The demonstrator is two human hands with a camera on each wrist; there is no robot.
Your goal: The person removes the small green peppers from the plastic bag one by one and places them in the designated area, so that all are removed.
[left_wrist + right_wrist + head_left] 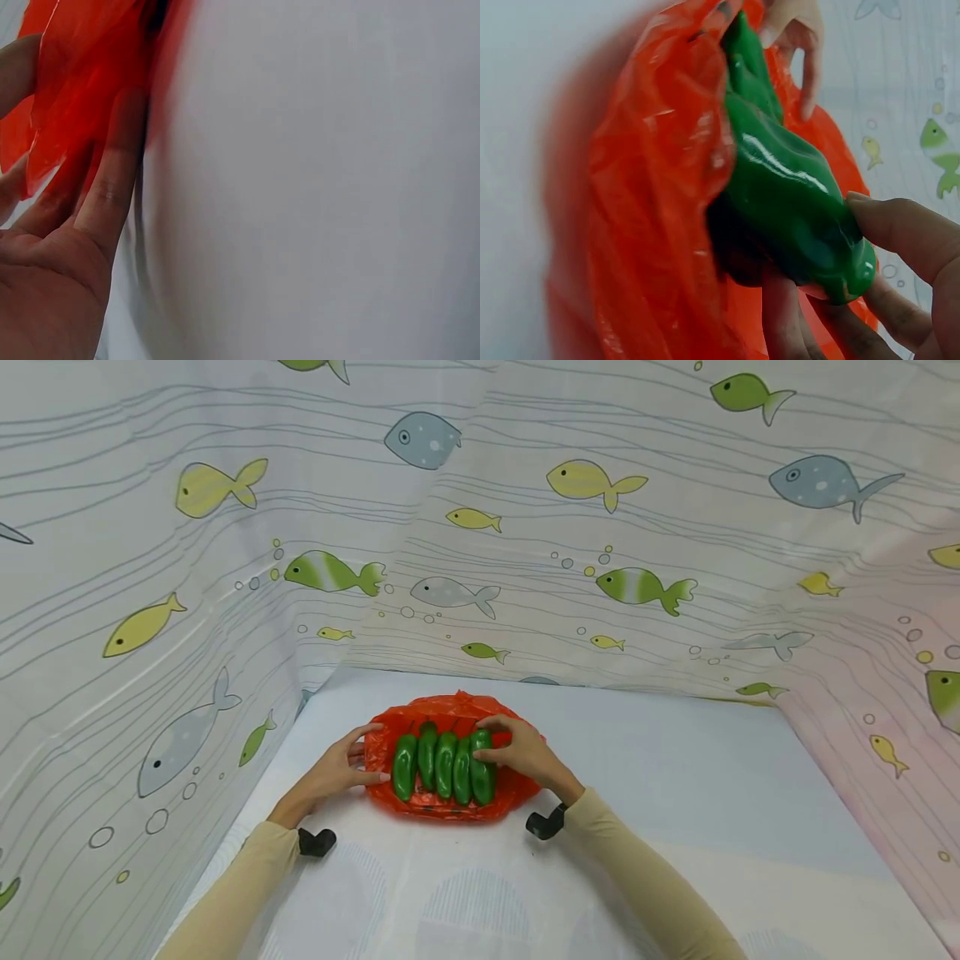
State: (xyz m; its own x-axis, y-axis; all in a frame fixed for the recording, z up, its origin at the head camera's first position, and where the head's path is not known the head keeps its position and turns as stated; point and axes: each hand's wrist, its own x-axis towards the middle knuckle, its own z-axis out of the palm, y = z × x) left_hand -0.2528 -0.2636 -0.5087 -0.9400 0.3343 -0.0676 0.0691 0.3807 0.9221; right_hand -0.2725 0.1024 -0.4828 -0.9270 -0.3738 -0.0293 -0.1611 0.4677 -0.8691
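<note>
- The right hand (522,752) holds a pepper (483,783), the end one of a row of five; its thumb and fingers are narrowed on the glossy green skin.
- That pepper lies just on the left side of the right hand, inside the red bag (442,815); its long axis runs near to far, away from the person, almost straight, with the rounded near end below the fingertips.
- The far end is partly covered by the right hand, so its stem cannot be made out.
- In the right wrist view, the thumb presses on top of the pepper and the fingers reach beneath it, near its blunt, lobed end.
- The four other peppers (446,768) stand side by side between the two hands, long axes nearly parallel to the held one; thin dark stems show at their far ends.
- The left hand (333,771) is spread wide, thumb and fingers well apart, touching the bag's edge; its thumb tip is near the leftmost pepper.
- In the left wrist view, red film covers the tip of one straight finger.
- Beneath both hands is the white counter (645,735); beyond them hangs a fish-print curtain (525,556).
- Beige sleeves (645,868) end behind both hands.
</note>
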